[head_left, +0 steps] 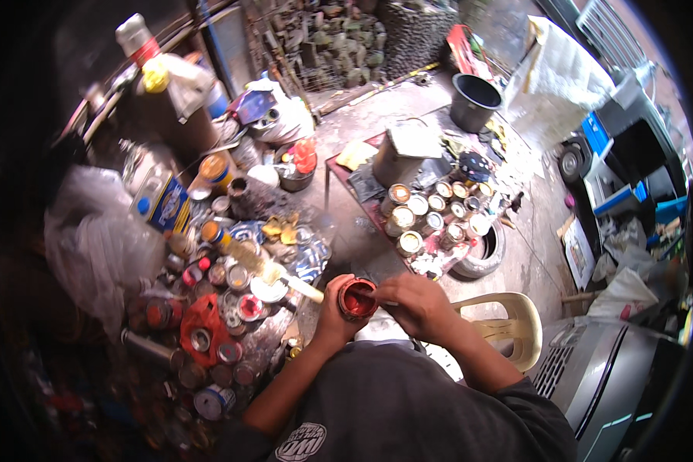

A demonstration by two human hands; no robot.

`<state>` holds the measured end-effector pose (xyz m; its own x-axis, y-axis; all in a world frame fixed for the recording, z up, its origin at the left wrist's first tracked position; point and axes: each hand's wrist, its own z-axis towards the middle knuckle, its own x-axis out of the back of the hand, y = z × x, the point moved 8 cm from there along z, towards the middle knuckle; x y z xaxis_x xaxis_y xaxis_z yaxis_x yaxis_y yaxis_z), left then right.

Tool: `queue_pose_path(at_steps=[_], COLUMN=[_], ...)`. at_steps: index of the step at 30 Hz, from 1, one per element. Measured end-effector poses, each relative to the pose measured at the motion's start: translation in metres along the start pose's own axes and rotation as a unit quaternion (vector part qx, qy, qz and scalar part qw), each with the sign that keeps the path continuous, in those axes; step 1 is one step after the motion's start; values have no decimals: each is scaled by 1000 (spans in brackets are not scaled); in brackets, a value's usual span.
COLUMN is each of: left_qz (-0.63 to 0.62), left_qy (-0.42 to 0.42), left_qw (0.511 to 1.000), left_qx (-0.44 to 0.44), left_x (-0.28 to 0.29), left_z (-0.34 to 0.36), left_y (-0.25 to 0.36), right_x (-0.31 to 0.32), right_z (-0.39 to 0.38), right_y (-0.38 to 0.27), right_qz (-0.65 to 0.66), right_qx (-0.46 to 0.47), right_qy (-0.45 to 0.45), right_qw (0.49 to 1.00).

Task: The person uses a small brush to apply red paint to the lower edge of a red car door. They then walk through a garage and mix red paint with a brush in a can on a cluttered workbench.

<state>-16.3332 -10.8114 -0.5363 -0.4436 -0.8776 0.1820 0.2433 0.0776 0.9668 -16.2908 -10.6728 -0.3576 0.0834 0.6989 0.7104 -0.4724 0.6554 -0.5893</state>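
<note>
My left hand [332,314] is wrapped round a small open can [355,315] and holds it in front of my body, mouth tilted up toward me. Red paint [359,302] coats its inside and rim. A thin dark stick [370,295] reaches over the right rim into the paint. Its outer end is pinched in the closed fingers of my right hand [417,302]. Whether the stick has bristles is hidden inside the can. Left of my left hand, a pale rod-like handle [304,288] points toward it from the crowded table.
Paint tins [239,277], a red plastic bag [201,327] and bottles crowd the left table. Ahead to the right, several open cans [434,222] stand on a low board beside a tyre [487,258]. A cream plastic chair [525,331] is by my right arm, near a grey vehicle [612,369].
</note>
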Motion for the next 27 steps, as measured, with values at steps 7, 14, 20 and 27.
queue_pose_path(at_steps=[7, 14, 20, 27], left_qz=[13, -30, -33, -24], left_qy=[-105, -211, -302, -374], left_qw=[993, 976, 951, 920], left_qx=[-53, -47, -60, -111], left_x=[-110, -225, -299, -345], left_z=[78, 114, 123, 119], left_y=[22, 17, 27, 41], right_x=[99, 170, 197, 218], right_z=[-53, -130, -188, -225], right_y=[73, 124, 129, 123], right_qz=[-50, -120, -100, -157], right_qx=[-82, -179, -231, -326], right_qy=[58, 138, 206, 286], right_qw=[994, 967, 946, 887])
